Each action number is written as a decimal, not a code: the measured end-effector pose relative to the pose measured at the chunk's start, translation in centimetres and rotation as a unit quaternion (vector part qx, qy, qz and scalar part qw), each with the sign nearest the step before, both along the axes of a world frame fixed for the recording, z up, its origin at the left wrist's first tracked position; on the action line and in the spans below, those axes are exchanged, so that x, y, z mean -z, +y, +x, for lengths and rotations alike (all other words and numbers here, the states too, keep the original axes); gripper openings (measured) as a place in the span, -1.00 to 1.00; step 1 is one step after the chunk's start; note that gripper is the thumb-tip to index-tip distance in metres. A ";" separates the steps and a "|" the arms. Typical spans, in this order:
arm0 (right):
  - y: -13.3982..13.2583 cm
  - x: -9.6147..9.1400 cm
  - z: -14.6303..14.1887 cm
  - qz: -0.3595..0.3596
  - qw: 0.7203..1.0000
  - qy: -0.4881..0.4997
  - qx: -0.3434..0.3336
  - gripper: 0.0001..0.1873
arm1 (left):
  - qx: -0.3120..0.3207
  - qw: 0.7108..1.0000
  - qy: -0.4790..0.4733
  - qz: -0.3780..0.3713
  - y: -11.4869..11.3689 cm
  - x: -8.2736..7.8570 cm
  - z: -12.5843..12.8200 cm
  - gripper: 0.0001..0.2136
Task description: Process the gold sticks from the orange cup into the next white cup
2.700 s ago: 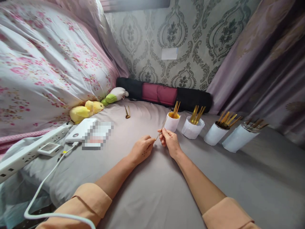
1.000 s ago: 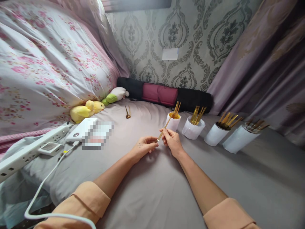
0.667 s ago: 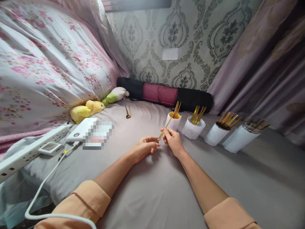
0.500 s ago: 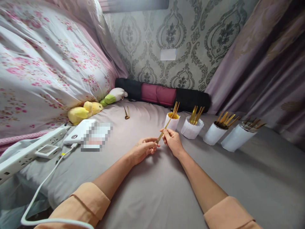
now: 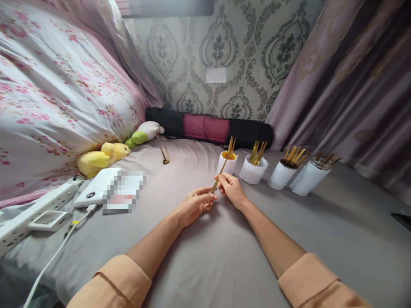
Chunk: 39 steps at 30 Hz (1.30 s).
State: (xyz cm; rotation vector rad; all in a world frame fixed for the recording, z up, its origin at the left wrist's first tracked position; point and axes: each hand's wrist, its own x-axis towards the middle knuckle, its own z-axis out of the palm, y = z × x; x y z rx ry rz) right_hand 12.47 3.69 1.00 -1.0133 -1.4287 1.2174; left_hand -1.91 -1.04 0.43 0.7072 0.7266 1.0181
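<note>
A thin gold-coloured strip slants up and away between my hands. My left hand pinches its near, wider end between thumb and fingers. Higher along the strip, my right hand grips it with closed fingertips. Its narrow far end overlaps in view the leftmost white-wrapped cup, which holds several gold strips; I cannot tell whether they touch. To the left on the grey sheet lies a bent gold piece with two upright prongs.
Further right stand a low white-wrapped cup and two taller, tilted-looking white-wrapped jars, all with gold strips. At left are a power bank, a power strip, a white cable and plush toys. A rolled bundle lies along the wall.
My view has shifted slightly to the right, bringing a dark object in at the right edge. Both hands keep hold of the gold strip in nearly the same pose.
</note>
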 end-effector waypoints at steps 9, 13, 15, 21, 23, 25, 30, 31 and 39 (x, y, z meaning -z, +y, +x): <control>-0.1 -0.1 0.1 -0.002 1.000 -0.003 0.000 -0.68 | 0.016 1.000 0.004 0.005 -0.1 0.4 0.0 -0.63; -0.1 -0.1 0.2 0.000 1.000 -0.012 0.000 -0.67 | 0.023 1.000 0.009 0.012 0.1 0.7 -0.1 -0.64; -0.1 -0.2 0.3 -0.002 1.000 -0.017 0.005 -0.66 | 0.029 0.999 0.012 0.015 0.1 0.9 -0.1 -0.65; 0.1 -0.9 0.8 0.001 0.999 -0.020 0.033 -0.66 | 0.052 0.998 0.018 0.011 0.0 0.7 0.0 -0.67; 0.3 -1.2 1.0 0.005 0.999 -0.019 0.041 -0.66 | 0.063 0.998 0.021 0.011 -0.2 0.6 0.1 -0.68; 0.4 -1.6 1.3 0.011 0.999 -0.020 0.047 -0.67 | 0.066 0.997 0.026 0.007 -0.3 0.5 0.1 -0.68; 0.9 -2.4 1.9 0.021 0.998 -0.026 0.056 -0.65 | 0.070 0.997 0.026 0.016 -0.4 0.4 0.1 -0.66; 1.0 -2.6 2.1 0.019 0.998 -0.028 0.060 -0.66 | 0.074 0.997 0.026 0.019 -0.4 0.4 0.0 -0.66; 2.2 -4.9 3.4 0.000 0.995 -0.012 0.103 -0.71 | 0.088 0.996 0.029 0.016 -0.3 0.5 0.1 -0.68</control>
